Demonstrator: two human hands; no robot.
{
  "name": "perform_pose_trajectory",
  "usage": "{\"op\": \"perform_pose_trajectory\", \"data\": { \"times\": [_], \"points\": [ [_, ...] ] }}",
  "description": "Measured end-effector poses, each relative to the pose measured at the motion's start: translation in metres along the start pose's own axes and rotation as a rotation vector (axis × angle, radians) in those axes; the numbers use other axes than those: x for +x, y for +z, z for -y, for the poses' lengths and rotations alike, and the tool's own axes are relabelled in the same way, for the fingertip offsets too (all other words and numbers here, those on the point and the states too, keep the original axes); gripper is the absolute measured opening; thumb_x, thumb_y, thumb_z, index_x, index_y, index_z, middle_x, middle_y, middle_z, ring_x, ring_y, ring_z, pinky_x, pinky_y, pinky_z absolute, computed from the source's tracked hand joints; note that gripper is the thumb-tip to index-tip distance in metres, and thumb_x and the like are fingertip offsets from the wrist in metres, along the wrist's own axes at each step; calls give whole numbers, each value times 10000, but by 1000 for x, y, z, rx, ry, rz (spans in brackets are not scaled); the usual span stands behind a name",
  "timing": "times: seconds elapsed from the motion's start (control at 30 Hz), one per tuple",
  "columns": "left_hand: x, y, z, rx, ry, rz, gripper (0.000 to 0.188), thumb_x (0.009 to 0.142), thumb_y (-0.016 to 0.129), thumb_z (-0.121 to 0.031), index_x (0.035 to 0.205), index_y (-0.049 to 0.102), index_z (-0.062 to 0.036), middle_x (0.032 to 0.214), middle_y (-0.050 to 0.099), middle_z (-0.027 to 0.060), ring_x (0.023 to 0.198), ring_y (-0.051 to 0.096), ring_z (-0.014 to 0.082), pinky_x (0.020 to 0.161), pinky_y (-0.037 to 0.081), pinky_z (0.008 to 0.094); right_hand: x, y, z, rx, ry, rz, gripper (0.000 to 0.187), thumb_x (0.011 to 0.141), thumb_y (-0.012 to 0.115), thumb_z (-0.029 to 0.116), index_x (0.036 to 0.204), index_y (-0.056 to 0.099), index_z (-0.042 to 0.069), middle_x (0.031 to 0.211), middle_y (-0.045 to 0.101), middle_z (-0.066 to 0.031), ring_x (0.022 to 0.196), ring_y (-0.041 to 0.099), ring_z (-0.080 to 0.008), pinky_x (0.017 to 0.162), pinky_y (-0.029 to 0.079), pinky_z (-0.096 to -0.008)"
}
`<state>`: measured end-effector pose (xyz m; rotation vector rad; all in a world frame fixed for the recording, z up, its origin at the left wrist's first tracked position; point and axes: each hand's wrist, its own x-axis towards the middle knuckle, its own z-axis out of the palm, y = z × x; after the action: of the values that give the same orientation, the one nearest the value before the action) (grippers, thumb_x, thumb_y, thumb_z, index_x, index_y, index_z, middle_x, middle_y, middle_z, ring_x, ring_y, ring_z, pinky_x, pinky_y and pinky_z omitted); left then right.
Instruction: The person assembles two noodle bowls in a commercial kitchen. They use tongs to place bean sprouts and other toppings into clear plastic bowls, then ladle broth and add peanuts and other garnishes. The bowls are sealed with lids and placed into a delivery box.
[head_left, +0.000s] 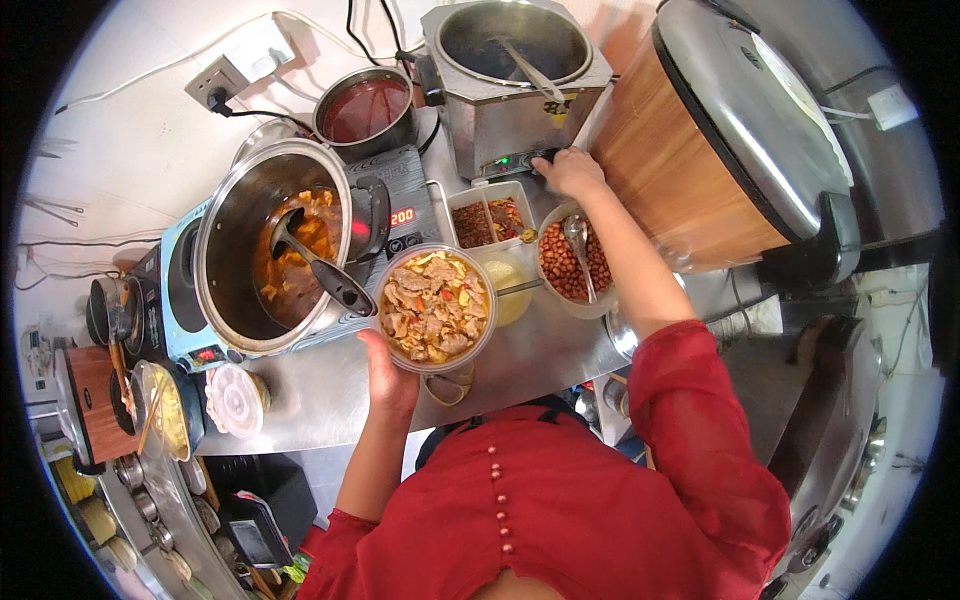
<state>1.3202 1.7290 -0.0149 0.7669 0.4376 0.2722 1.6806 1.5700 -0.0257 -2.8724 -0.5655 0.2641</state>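
Round clear plastic bowl (480,350) of sliced brown meat (430,300): held over the grey steel counter (310,405), right of the tall stainless-steel pot (233,230). Bare left hand (391,378) grips it, thumb at the side, other fingers hidden. Bare right hand (573,173) reaches to the control panel (508,164) of the boxy metal warmer (485,125); its fingers' closure cannot be told. Step in hand appears to be adjusting the warmer; next move calls for keeping the bowl level.
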Motion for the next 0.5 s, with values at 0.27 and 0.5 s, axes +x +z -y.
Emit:
{"op": "perform_pose_trajectory", "data": {
  "times": [0.27, 0.5],
  "points": [
    [-13, -12, 2, -50, -12, -128, 885, 916, 416, -668, 1472, 299, 10, 1495, 395, 127, 1377, 392, 265, 1150, 312, 422, 26, -5, -6, 106, 154, 283, 683, 835, 645, 565, 1101, 669, -64, 1180, 650, -237, 1106, 635, -337, 914, 497, -413],
    [-16, -10, -1, -67, 10, -75, 881, 910, 445, -664, 1468, 312, 5, 1474, 423, 119, 1353, 422, 254, 1130, 339, 413, -2, -5, 21, 55, 295, 35, 643, 797, 691, 581, 1091, 693, 9, 1148, 684, -174, 1053, 669, -303, 867, 537, -395]
  ]
}}
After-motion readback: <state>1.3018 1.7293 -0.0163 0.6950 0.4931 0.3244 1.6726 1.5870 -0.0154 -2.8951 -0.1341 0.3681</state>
